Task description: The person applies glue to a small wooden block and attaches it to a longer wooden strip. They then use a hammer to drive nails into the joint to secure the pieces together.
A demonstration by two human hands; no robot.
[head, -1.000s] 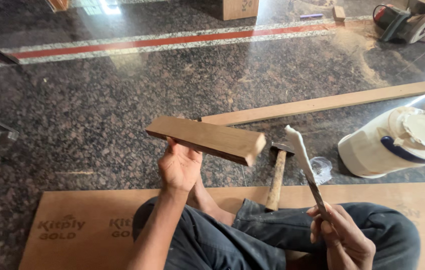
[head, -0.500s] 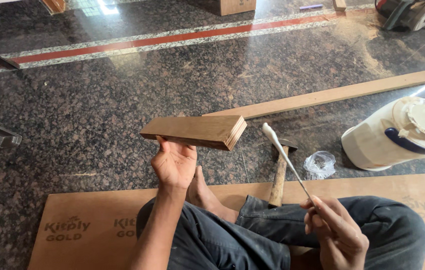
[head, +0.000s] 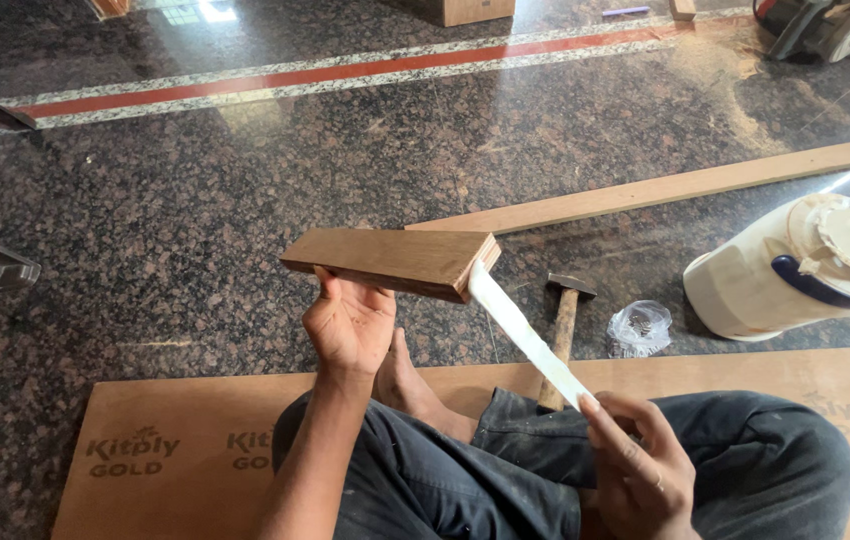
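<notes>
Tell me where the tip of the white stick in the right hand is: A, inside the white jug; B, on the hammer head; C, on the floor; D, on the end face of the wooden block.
D: the white stick held by the right hand reaches up to the end face of the wooden block, which the left hand holds up.

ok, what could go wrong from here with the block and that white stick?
1. The left hand props the block from below on its fingers alone, so a push from the stick could tip it.
2. The right hand grips the stick at its far end; the tip at the block's end face may skid off.
3. A dropped block could land on the bare foot or the hammer.
</notes>
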